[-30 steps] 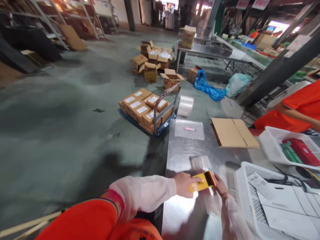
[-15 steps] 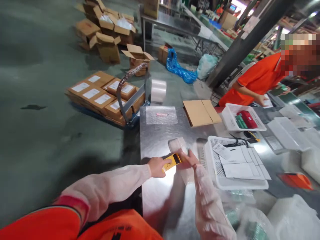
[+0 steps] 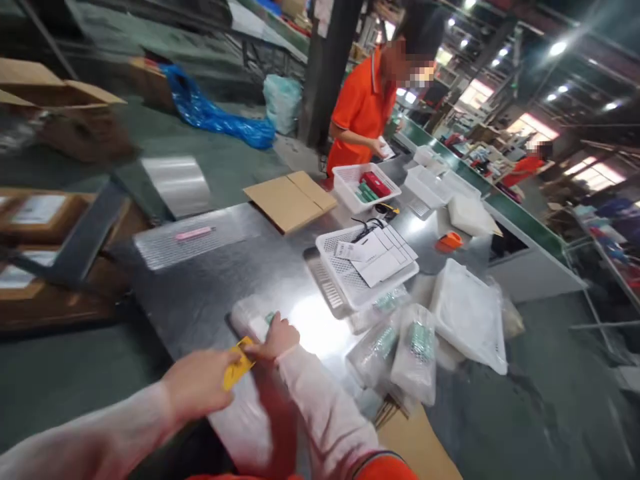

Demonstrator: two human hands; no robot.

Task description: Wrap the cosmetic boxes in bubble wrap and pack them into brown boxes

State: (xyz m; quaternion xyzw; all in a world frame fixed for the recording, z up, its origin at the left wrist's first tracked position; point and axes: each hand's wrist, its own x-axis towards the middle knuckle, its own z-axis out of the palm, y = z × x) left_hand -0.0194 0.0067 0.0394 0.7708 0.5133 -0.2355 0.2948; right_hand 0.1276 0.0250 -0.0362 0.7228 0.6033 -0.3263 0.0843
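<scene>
Clamped in your left hand (image 3: 197,381) was a flat, narrow yellow item (image 3: 237,367), low and left of centre in the frame. Your right hand (image 3: 281,339) reached its upper end, though blur hid whether those fingers pinched it. Just beyond lay a clear plastic-wrapped bundle (image 3: 246,319) on the shiny metal table (image 3: 200,280). Right of centre sat a white perforated plastic basket (image 3: 340,270) holding flat white sheets (image 3: 375,263), with green-filled bubble-wrapped parcels (image 3: 415,353) below. Folded brown cardboard (image 3: 287,200) lay above centre; near the top, an orange-shirted person (image 3: 357,107) stood.

Package (image 3: 246,313) on table (image 3: 200,283), basket (image 3: 383,291) right
</scene>
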